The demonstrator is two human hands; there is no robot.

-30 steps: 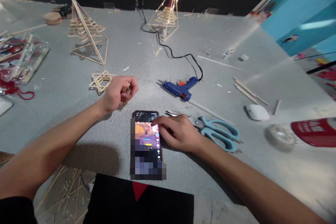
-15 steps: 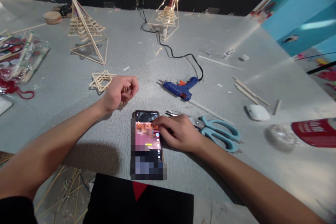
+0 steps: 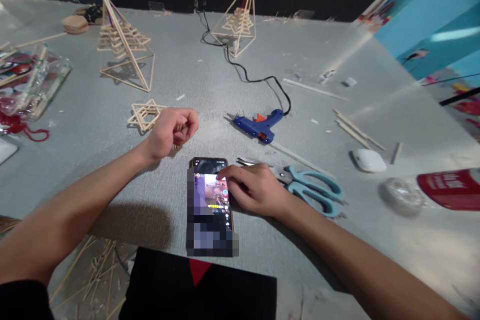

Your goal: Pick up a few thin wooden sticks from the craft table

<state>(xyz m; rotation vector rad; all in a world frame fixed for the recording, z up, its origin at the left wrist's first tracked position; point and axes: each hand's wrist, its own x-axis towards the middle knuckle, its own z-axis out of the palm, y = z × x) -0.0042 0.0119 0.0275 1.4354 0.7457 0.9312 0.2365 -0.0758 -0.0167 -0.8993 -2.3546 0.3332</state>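
My left hand [image 3: 173, 131] is curled into a fist on the table; whatever may lie inside it is hidden. Beside and partly behind it is a star-shaped frame of thin wooden sticks [image 3: 143, 115]. My right hand [image 3: 255, 187] rests on the table, its index finger reaching over the upper right of a smartphone [image 3: 217, 195] that lies face up with a video showing. Part of the phone is blurred into blocks. Light-blue-handled scissors [image 3: 317, 185] lie partly under my right hand and wrist. Beyond them is a blue glue gun [image 3: 257, 126] with a glue stick in its rear.
Two stick pyramids, one at left [image 3: 125, 45] and one further back [image 3: 240, 22], stand on the table [image 3: 180, 70]. A black cord [image 3: 243, 74] runs back from the glue gun. At right lie loose sticks [image 3: 356, 132], a white earbud case [image 3: 368, 160] and a red-labelled bottle [image 3: 446, 189].
The small lights on the back pyramid were glowing and now look dark. The video picture on the phone has changed. Both hands have stayed in place.
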